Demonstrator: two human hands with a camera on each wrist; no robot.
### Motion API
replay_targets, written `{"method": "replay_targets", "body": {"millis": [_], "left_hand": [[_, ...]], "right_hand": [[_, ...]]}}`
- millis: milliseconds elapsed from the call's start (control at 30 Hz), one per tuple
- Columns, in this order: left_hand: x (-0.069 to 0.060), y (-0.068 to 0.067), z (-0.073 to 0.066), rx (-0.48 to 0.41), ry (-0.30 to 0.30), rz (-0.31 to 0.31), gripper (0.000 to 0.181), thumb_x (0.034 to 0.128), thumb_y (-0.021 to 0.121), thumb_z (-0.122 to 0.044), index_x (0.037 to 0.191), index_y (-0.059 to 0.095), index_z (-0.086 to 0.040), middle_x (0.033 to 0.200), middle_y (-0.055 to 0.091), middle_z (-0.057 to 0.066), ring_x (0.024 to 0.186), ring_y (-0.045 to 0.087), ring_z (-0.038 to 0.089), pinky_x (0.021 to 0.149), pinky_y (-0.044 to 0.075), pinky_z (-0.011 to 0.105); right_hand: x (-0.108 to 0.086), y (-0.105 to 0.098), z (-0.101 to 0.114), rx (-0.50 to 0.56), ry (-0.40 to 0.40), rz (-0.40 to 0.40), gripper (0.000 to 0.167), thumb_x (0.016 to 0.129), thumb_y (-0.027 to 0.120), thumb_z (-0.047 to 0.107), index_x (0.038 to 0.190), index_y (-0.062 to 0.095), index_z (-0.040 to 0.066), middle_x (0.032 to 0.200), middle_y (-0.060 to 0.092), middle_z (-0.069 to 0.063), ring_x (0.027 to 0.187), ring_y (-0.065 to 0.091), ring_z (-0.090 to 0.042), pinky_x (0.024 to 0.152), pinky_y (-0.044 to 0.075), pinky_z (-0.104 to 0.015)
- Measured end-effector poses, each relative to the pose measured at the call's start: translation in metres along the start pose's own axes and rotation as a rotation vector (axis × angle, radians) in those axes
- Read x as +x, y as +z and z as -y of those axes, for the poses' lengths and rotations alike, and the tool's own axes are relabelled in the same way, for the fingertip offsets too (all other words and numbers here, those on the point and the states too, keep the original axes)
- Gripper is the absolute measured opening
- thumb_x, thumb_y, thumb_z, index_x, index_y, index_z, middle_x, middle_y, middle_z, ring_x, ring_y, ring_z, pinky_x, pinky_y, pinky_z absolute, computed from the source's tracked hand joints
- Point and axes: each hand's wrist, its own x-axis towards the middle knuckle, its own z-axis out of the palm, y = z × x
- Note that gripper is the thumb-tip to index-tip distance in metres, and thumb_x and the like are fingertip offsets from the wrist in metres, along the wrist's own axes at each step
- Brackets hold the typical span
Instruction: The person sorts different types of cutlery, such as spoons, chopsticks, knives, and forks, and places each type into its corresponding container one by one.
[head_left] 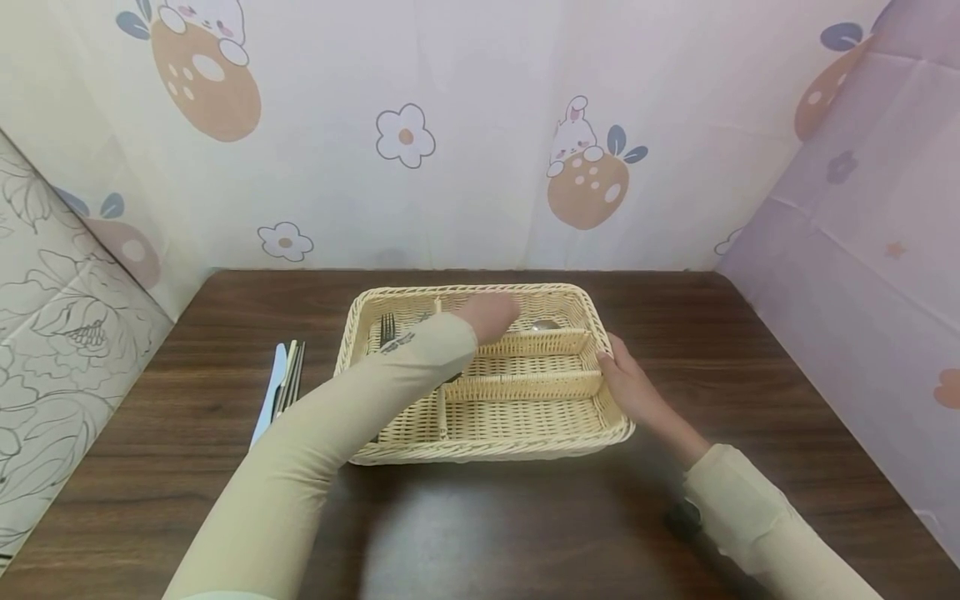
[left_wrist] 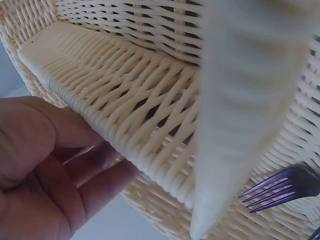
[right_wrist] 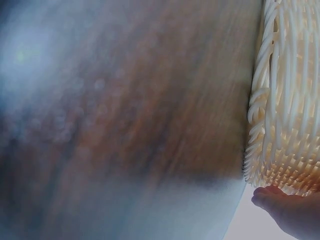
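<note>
A cream woven basket (head_left: 487, 452) with several compartments sits on the table. My left hand (head_left: 491, 317) reaches over its back right compartment, beside a spoon (head_left: 545, 325). In the left wrist view, that hand (left_wrist: 55, 170) has bent fingers against a woven divider (left_wrist: 125, 90); the divider hides the fingertips, so whether they hold anything cannot be seen. A dark fork (head_left: 387, 327) lies in the left compartment, its tines purple in the left wrist view. My right hand (head_left: 633, 387) grips the basket's right side, thumb at the rim; part of it (right_wrist: 292, 212) shows under the weave (right_wrist: 292, 100).
Left of the basket, a light blue knife (head_left: 272, 392) and several thin metal utensils (head_left: 294, 375) lie on the dark wooden table (head_left: 750, 375). Patterned curtains (head_left: 480, 208) hang behind and at both sides. My left forearm covers part of the basket.
</note>
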Motion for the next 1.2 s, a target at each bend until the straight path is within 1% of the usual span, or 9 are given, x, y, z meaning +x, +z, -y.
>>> {"method": "replay_targets", "body": {"millis": [167, 300, 567, 667, 833, 967, 1067, 1133, 1200], "left_hand": [[-0.002, 0.002, 0.003, 0.046, -0.008, 0.022, 0.017, 0.095, 0.051, 0.0, 0.104, 0.064, -0.007, 0.101, 0.064, 0.004, 0.089, 0.061, 0.015, 0.079, 0.05, 0.026], [-0.007, -0.001, 0.003, 0.104, -0.028, 0.021, 0.018, 0.0945, 0.051, 0.0, 0.102, 0.065, -0.009, 0.097, 0.064, 0.002, 0.081, 0.058, 0.013, 0.074, 0.052, 0.027], [-0.022, -0.021, 0.011, 0.171, -0.065, -0.043, 0.017, 0.0943, 0.051, -0.002, 0.102, 0.064, -0.01, 0.088, 0.063, 0.003, 0.07, 0.052, 0.014, 0.068, 0.052, 0.034], [-0.031, -0.028, 0.022, 0.144, -0.088, -0.05, 0.017, 0.0939, 0.051, -0.001, 0.102, 0.064, -0.008, 0.085, 0.062, 0.002, 0.07, 0.051, 0.014, 0.068, 0.053, 0.035], [-0.054, -0.034, 0.048, 0.022, -0.125, -0.08, 0.017, 0.0868, 0.052, 0.006, 0.091, 0.063, -0.006, 0.079, 0.059, 0.002, 0.07, 0.051, 0.016, 0.071, 0.051, 0.036], [-0.082, -0.033, 0.076, -0.075, -0.166, -0.103, 0.025, 0.0796, 0.052, 0.012, 0.095, 0.065, -0.003, 0.092, 0.066, 0.008, 0.084, 0.06, 0.023, 0.08, 0.049, 0.041], [-0.108, -0.027, 0.101, -0.118, -0.213, -0.115, 0.033, 0.0773, 0.05, 0.013, 0.103, 0.066, -0.001, 0.103, 0.066, 0.013, 0.095, 0.061, 0.031, 0.084, 0.048, 0.048], [-0.127, -0.019, 0.12, -0.105, -0.253, -0.129, 0.025, 0.0789, 0.051, 0.008, 0.095, 0.068, -0.002, 0.095, 0.068, 0.012, 0.088, 0.063, 0.032, 0.077, 0.05, 0.051], [-0.145, -0.01, 0.139, -0.084, -0.304, -0.122, 0.014, 0.0817, 0.054, 0.0, 0.084, 0.067, -0.004, 0.082, 0.066, 0.009, 0.074, 0.062, 0.029, 0.065, 0.05, 0.049]], "right_hand": [[0.002, 0.001, 0.0, 0.006, 0.003, 0.013, 0.053, 0.105, 0.019, 0.02, 0.149, -0.001, -0.001, 0.14, 0.023, -0.038, 0.115, 0.047, -0.047, 0.091, 0.044, -0.049], [0.002, 0.002, 0.0, 0.03, 0.007, 0.013, 0.053, 0.105, 0.019, 0.019, 0.149, -0.001, 0.0, 0.138, 0.025, -0.039, 0.111, 0.05, -0.046, 0.086, 0.048, -0.048], [0.002, -0.001, -0.003, 0.05, 0.041, -0.009, 0.053, 0.105, 0.02, 0.02, 0.15, 0.0, 0.001, 0.14, 0.024, -0.038, 0.104, 0.055, -0.043, 0.079, 0.053, -0.043], [0.002, -0.002, -0.005, 0.051, 0.052, -0.015, 0.052, 0.105, 0.021, 0.02, 0.15, 0.001, 0.002, 0.138, 0.027, -0.037, 0.098, 0.058, -0.04, 0.076, 0.054, -0.042], [-0.001, -0.003, -0.005, 0.061, 0.066, -0.011, 0.053, 0.105, 0.021, 0.02, 0.15, 0.001, 0.003, 0.135, 0.03, -0.037, 0.092, 0.061, -0.038, 0.073, 0.055, -0.042], [-0.002, -0.004, -0.004, 0.039, 0.075, -0.021, 0.053, 0.105, 0.021, 0.021, 0.151, 0.001, 0.003, 0.137, 0.029, -0.037, 0.096, 0.059, -0.039, 0.075, 0.054, -0.042], [-0.001, -0.003, -0.003, 0.019, 0.065, -0.02, 0.054, 0.105, 0.021, 0.022, 0.15, 0.0, 0.003, 0.138, 0.028, -0.037, 0.1, 0.058, -0.04, 0.078, 0.053, -0.042], [0.0, -0.003, -0.002, 0.016, 0.054, -0.015, 0.054, 0.105, 0.021, 0.022, 0.15, 0.001, 0.002, 0.138, 0.029, -0.037, 0.101, 0.057, -0.041, 0.079, 0.053, -0.042], [0.001, -0.002, 0.0, 0.024, 0.044, -0.009, 0.054, 0.105, 0.021, 0.022, 0.15, 0.001, 0.002, 0.136, 0.029, -0.038, 0.1, 0.057, -0.041, 0.078, 0.053, -0.042]]}}
